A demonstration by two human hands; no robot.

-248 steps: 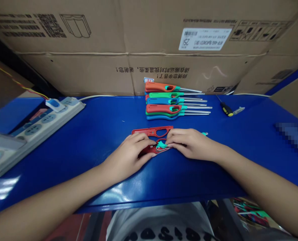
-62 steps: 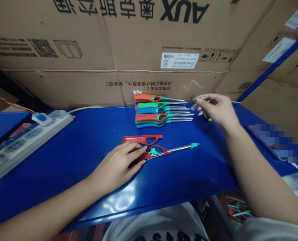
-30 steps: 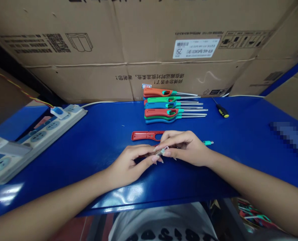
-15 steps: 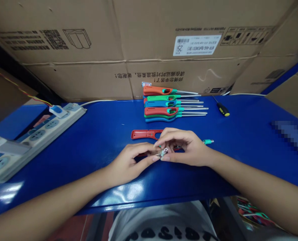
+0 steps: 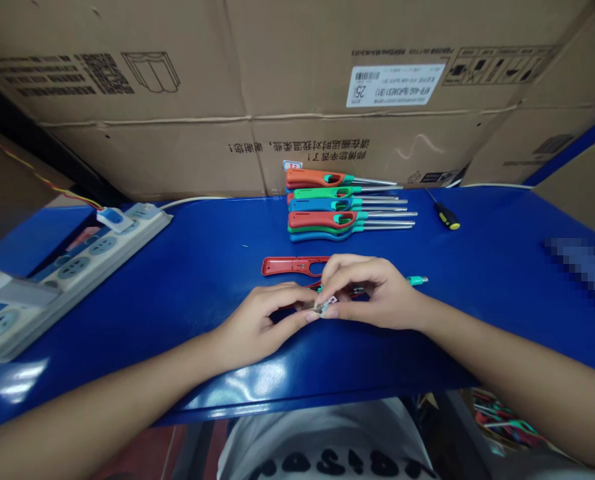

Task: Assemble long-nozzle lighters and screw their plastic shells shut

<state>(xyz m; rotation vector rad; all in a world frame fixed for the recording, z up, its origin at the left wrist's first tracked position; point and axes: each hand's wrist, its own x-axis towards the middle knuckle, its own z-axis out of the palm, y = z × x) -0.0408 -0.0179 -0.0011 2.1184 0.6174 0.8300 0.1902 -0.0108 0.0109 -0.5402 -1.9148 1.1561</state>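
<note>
A small pale and metallic part (image 5: pixel 329 303) is pinched between the fingertips of my left hand (image 5: pixel 265 320) and my right hand (image 5: pixel 377 293); its exact kind is too small to make out. Both hands are closed on it, just above the blue table. Behind them lies a red lighter half-shell (image 5: pixel 283 266), its inner side up, partly covered by my right hand. A second red piece and some green bits show between the hands, mostly hidden. A teal nozzle piece (image 5: pixel 417 281) sticks out to the right of my right hand.
Several finished-looking long-nosed lighters (image 5: pixel 322 220) lie stacked at the back of the blue table (image 5: pixel 202 267). A black and yellow screwdriver (image 5: pixel 446 217) rests to their right. A white power strip (image 5: pixel 77 267) runs along the left. Cardboard (image 5: pixel 177 153) stands behind, and a box of lighter parts (image 5: pixel 507 420) sits below right.
My right fingertips have shifted slightly over the small part, which now shows less between the fingers. My left hand stays nearly still. The view has tilted a little.
</note>
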